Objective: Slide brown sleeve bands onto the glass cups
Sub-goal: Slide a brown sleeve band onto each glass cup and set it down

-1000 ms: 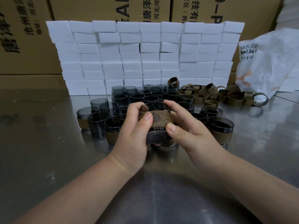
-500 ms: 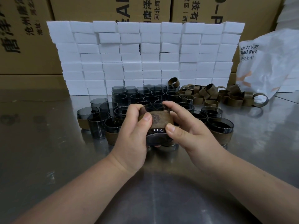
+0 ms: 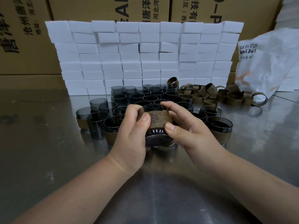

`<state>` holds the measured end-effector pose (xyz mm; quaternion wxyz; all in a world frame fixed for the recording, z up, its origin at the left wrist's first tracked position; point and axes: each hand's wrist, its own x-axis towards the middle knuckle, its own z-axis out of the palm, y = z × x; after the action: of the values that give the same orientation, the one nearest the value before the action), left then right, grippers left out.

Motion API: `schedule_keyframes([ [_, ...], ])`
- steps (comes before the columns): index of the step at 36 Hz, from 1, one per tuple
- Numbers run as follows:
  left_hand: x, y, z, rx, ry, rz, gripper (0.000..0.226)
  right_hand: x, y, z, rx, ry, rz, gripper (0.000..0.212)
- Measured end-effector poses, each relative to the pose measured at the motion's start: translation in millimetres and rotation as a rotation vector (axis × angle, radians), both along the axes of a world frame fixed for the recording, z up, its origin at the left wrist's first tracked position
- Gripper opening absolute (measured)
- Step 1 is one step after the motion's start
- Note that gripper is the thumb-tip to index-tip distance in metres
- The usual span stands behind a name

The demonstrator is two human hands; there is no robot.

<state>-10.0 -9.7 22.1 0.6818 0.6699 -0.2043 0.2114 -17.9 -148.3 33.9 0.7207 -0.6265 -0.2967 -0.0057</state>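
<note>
A smoky grey glass cup [image 3: 157,137] is held tilted at the centre of the view, low over the reflective steel surface [image 3: 48,151]; whether it touches cannot be told. A brown, cork-like sleeve band [image 3: 159,118] is seated around its upper part. The cup is gripped from 9 o'clock by the left hand [image 3: 132,131], whose thumb is laid on the band. From 3 o'clock the band is pinched by the right hand [image 3: 189,133], with the thumb at its lower edge and the fingers curled over the rim. Bare grey cups [image 3: 137,96] are ranked at 12 o'clock. A banded cup [image 3: 218,126] is stood at 3 o'clock. Loose brown bands [image 3: 231,97] are heaped at 1 o'clock, before stacked white foam blocks [image 3: 145,54].
</note>
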Motion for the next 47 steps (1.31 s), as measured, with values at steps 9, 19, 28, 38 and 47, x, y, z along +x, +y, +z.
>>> schedule_keyframes([
  [9,-2,-1,2,0.004,0.007,0.007,0.048,0,0,0,0.013,-0.005,0.003,0.041],
  [19,0,-1,-8,-0.009,-0.029,-0.092,0.033,3,-1,-2,0.0,-0.066,-0.074,0.03],
  [28,1,-3,-11,-0.09,0.03,-0.279,0.02,7,-10,1,-0.367,-0.418,-0.338,0.023],
  [38,0,-9,-15,-0.029,0.022,-0.32,0.042,3,-4,-7,-0.284,-0.48,-0.386,0.021],
  [47,-4,-11,-17,0.126,-0.023,-0.246,0.037,5,-3,-8,-0.22,-0.503,-0.451,0.033],
])
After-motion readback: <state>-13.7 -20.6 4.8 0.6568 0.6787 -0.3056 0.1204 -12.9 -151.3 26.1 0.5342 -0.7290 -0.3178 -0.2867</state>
